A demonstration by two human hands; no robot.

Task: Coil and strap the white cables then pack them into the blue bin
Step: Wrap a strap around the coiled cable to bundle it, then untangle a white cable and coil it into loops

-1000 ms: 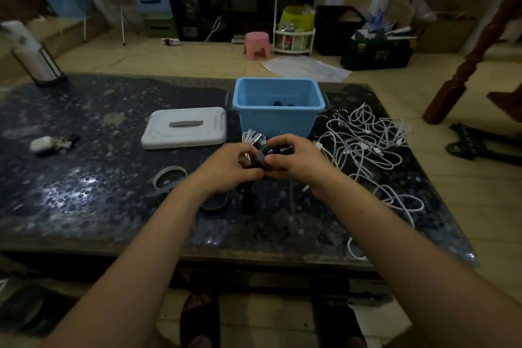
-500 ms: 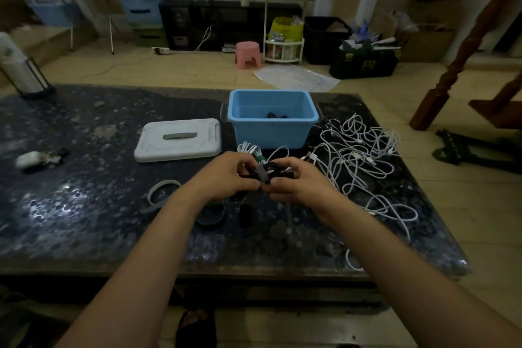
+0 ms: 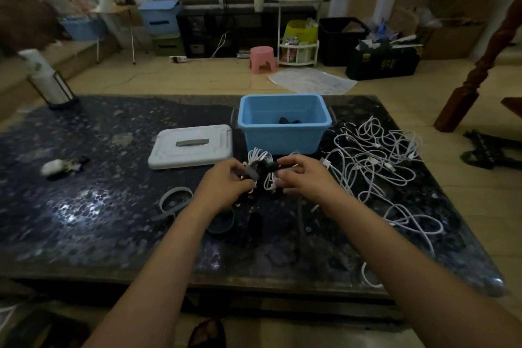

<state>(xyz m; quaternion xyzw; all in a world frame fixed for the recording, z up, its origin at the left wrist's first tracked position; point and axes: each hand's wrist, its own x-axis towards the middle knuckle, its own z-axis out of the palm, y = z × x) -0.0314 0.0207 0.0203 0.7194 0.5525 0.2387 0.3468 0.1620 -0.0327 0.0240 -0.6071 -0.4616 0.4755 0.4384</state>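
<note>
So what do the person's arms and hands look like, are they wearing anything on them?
Nothing at all, as far as the picture shows. Both forearms are bare from the bottom edge up to the wrists, with no sleeves in sight. The left hand and the right hand have no gloves, and no watch, bracelet or ring shows. The picture is dim and a bit blurry, so tiny things could be missed.

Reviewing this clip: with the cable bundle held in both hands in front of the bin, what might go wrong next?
The coiled cable is only pinched between the left hand and right hand; if the dark strap slips, the loops may spring open. The loose cables lie tangled beside the right forearm and could snag or be dragged off the table.
</note>
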